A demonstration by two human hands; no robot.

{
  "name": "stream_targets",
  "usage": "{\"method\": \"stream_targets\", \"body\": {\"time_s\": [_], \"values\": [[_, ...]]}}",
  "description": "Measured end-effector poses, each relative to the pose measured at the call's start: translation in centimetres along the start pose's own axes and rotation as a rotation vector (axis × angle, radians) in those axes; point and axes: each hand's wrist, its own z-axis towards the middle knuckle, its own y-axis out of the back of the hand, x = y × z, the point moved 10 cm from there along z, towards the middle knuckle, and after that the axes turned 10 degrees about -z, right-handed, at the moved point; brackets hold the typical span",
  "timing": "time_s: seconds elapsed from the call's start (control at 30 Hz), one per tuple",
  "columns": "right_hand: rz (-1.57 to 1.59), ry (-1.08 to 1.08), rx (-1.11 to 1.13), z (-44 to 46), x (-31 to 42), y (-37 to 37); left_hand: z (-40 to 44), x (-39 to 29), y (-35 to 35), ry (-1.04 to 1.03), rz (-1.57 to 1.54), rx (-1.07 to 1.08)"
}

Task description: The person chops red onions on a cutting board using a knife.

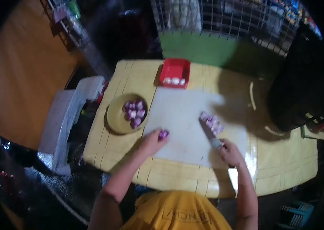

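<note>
My left hand (152, 143) is closed round a small purple onion (163, 134) at the left edge of the white cutting board (181, 115). In my right hand (230, 153) is a knife (208, 131), its fist wrapped round the handle. The blade points up and left and lies beside a small heap of chopped onion (214, 123) on the board's right part. Left of the board stands a yellowish bowl (115, 119) with several peeled purple onions (134, 113) in it.
A red tray (175, 67) with several white pieces, perhaps garlic (175, 81), stands behind the board on the yellow table (276, 161). A large dark object (296, 84) stands at the right. Behind the table are a green panel (208, 48) and wire mesh.
</note>
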Motion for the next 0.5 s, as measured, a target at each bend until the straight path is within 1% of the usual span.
{"method": "stream_targets", "body": {"time_s": [0.03,0.1,0.17,0.2,0.27,0.3,0.37,0.4,0.47,0.5], "values": [[-0.133,0.102,-0.068,0.5,0.0,0.9,1.3,0.6,-1.8,-0.041,0.022,0.082],[-0.308,0.236,-0.124,-0.2,0.7,0.1,2.9,0.2,-4.4,-0.225,0.016,0.008],[-0.293,0.037,-0.036,-2.9,5.4,0.7,3.2,-2.2,-6.3,-0.305,0.022,0.060],[-0.302,0.040,-0.068,-2.8,6.1,0.7,3.2,-3.3,-6.4,-0.337,0.019,0.052],[-0.326,-0.100,-0.013,-3.2,4.7,-0.3,2.5,-5.5,-7.7,-0.448,0.061,0.125],[-0.328,-0.113,-0.010,-3.1,4.5,-0.2,3.2,-5.9,-7.5,-0.447,0.053,0.136],[-0.347,-0.002,-0.093,-3.4,5.1,-0.5,3.9,-6.3,-8.9,-0.496,0.281,0.371],[-0.348,0.022,-0.129,-3.3,4.8,-0.5,4.4,-5.5,-8.6,-0.431,0.216,0.357],[-0.358,-0.023,-0.157,-3.9,4.3,-0.9,5.0,-5.0,-7.3,-0.306,0.079,0.319],[-0.332,-0.008,-0.106,-4.4,5.9,-0.4,3.2,-7.2,-4.4,-0.559,0.091,0.081]]}}
